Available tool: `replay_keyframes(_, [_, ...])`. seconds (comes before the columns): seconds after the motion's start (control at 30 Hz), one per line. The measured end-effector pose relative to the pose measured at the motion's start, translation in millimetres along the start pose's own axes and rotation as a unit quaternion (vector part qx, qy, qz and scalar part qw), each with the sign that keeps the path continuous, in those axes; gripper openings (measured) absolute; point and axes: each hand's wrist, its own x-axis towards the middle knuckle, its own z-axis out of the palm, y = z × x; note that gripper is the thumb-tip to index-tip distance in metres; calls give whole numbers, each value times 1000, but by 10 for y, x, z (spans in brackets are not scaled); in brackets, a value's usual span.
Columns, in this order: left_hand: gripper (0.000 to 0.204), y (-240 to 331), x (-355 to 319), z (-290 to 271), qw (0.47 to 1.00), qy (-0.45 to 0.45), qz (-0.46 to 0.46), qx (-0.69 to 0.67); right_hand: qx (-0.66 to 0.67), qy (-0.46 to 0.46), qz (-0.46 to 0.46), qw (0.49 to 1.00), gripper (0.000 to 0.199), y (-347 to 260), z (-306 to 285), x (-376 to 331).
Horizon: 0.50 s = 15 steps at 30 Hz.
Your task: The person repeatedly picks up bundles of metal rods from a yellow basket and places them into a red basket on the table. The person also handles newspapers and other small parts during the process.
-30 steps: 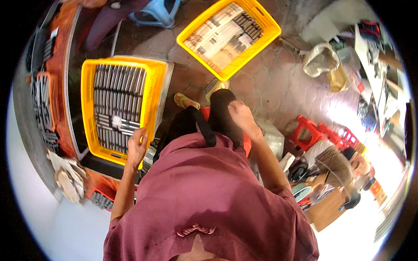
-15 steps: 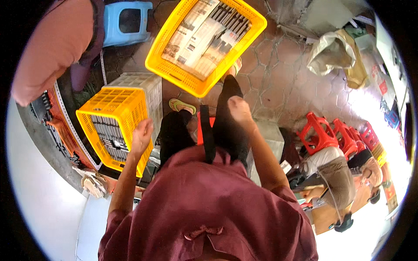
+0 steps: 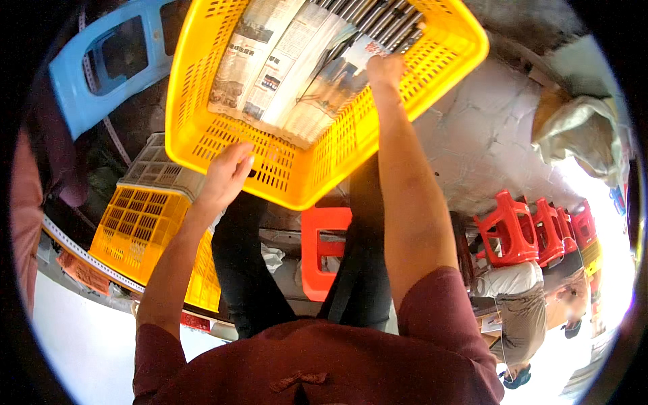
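A yellow perforated plastic crate (image 3: 337, 158) lies in front of me, at the top of the view. Printed newspaper sheets (image 3: 270, 74) cover most of its contents; dark metal rods (image 3: 381, 23) show in rows at its far right end. My right hand (image 3: 386, 71) reaches into the crate, fingers bunched at the sheets' right edge; its fingertips are partly hidden. My left hand (image 3: 226, 177) is at the near left rim, with fingers curled in front of the slotted wall. Whether it grips the rim I cannot make out.
To my left, another yellow crate (image 3: 138, 233) stands against a grey crate (image 3: 158, 169). A blue stool (image 3: 108, 64) is at the far left, a red stool (image 3: 317, 270) between my legs. Several red stools (image 3: 506, 229), a pale sack (image 3: 584, 138) and seated people (image 3: 523, 317) are at right.
The view has come closer to the yellow crate in front. Both hands have moved forward from beside my legs: the right onto the newspaper, the left to the near rim.
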Motion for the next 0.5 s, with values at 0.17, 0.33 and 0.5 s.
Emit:
replay_keyframes(0.17, [20, -481, 1491, 515, 995, 25, 84, 41, -83, 138, 20, 987, 50, -7, 251, 421])
replay_keyframes(0.33, [30, -621, 2642, 1013, 997, -24, 48, 62, -122, 192, -58, 972, 53, 85, 391, 276])
replay_keyframes(0.5, [30, -763, 3172, 978, 1000, 26, -10, 11, -196, 119, -34, 973, 47, -83, 248, 154])
